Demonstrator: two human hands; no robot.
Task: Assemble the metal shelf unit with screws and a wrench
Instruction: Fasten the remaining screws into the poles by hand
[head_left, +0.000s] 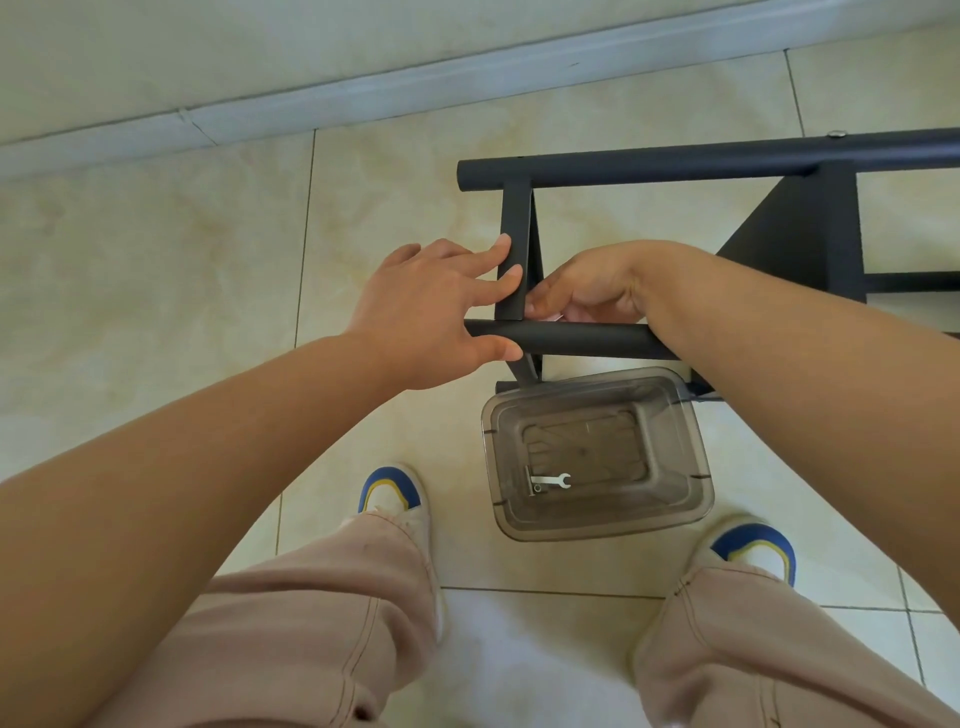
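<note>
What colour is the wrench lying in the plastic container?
Silver, bare metal. The wrench lies in the clear container; the head view shows it.

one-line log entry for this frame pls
left hand: steadies crossbar and near tube | right hand: fingers curled at joint, contents unclear | wrench: in clear bin

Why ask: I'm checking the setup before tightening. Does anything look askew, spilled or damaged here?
Nothing stands out. The small silver wrench lies inside the clear plastic tub on the tiled floor, nothing has spilled, and the black metal shelf frame shows no visible damage.
</note>
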